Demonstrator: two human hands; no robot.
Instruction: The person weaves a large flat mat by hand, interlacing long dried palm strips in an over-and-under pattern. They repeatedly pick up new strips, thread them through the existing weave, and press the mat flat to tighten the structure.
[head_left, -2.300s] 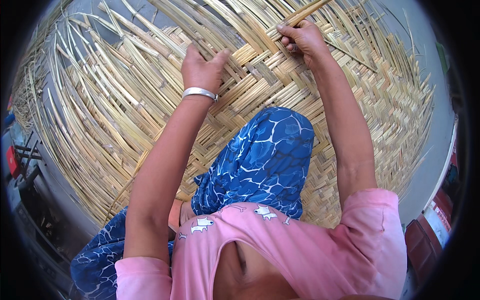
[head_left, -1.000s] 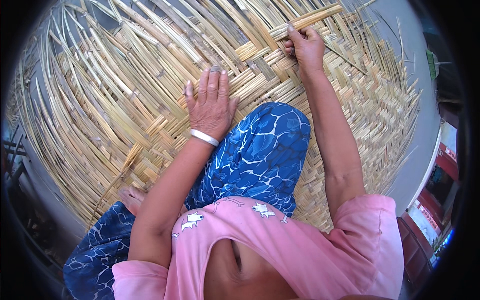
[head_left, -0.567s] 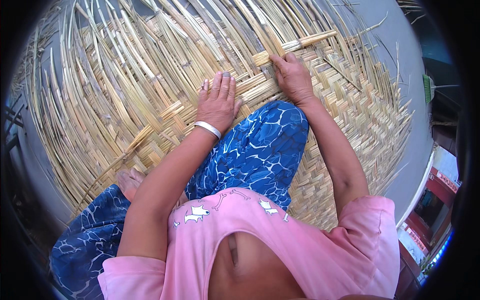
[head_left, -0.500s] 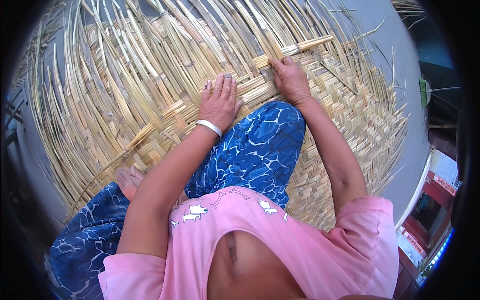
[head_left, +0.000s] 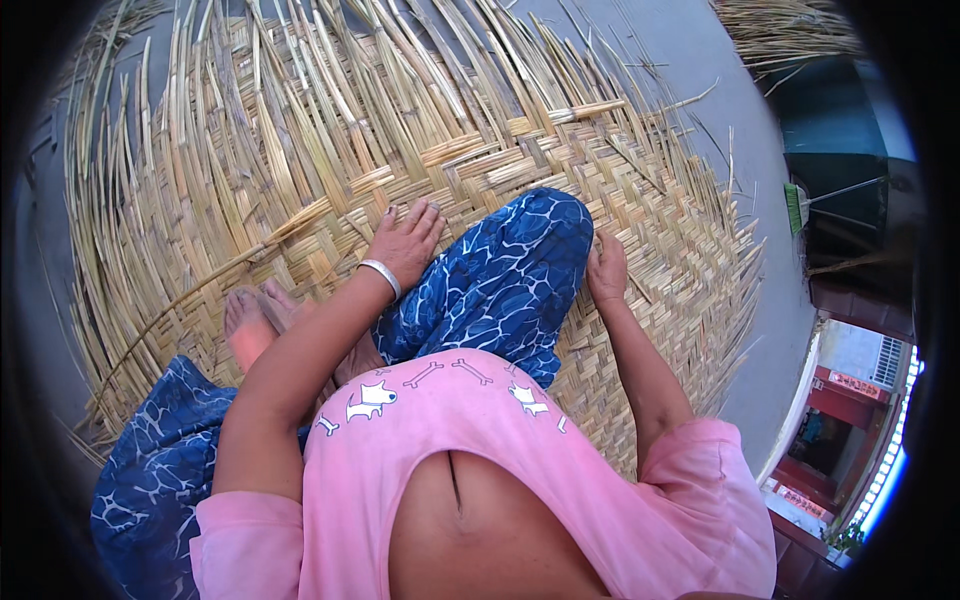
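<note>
A large mat (head_left: 680, 250) of pale split cane is spread before me, closely woven on the right and near me. Long loose strips (head_left: 300, 110) fan out from it toward the far left. My left hand (head_left: 405, 243) lies flat on the weave with its fingers spread, holding nothing. Beside my raised knee, my right hand (head_left: 607, 268) is low over the woven part, its fingers curled together; whatever they hold, if anything, is hidden. Beyond the knee, a short yellowish strip (head_left: 587, 111) crosses the long ones.
My knee (head_left: 530, 240) in blue patterned trousers rises between my hands, and my bare foot (head_left: 245, 312) rests on the mat at left. Grey floor (head_left: 765, 190) borders the mat. A bundle of cane (head_left: 790, 30) lies far right, with a green-bristled broom (head_left: 795, 207) nearer.
My right hand has left the strips beyond the knee and come back toward me, beside the knee. The left stays flat on the mat, slightly nearer me. The view has shifted.
</note>
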